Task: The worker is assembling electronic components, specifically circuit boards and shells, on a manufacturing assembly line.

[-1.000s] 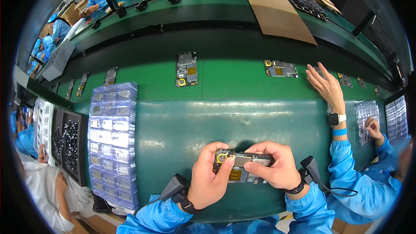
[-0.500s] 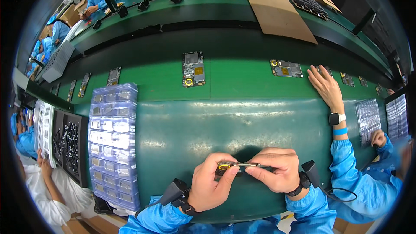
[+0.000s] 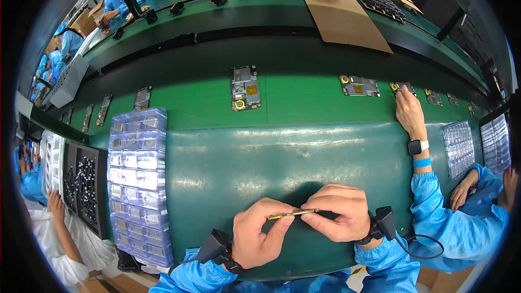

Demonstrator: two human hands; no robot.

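Between my two hands, over the near part of the green table, I hold a thin circuit board (image 3: 293,214) nearly edge-on. My left hand (image 3: 261,232) pinches its left end, where a yellow ring part shows as a sliver. With thumb and fingers, my right hand (image 3: 341,212) grips the board's right half. The board's faces are hidden by this angle. To the left of my hands stands a clear plastic tray (image 3: 137,176) with several pockets holding flat metallic pieces.
Circuit boards lie along the green belt, one (image 3: 246,88) straight ahead. At right, a co-worker's hand (image 3: 411,109) touches another board. A black tray (image 3: 87,190) of small parts is at far left. Cardboard (image 3: 347,19) lies on the far shelf.
The board in my hands has tilted to a thinner edge-on view. The co-worker's fingers have closed on a belt board. Another hand has appeared over the cardboard.
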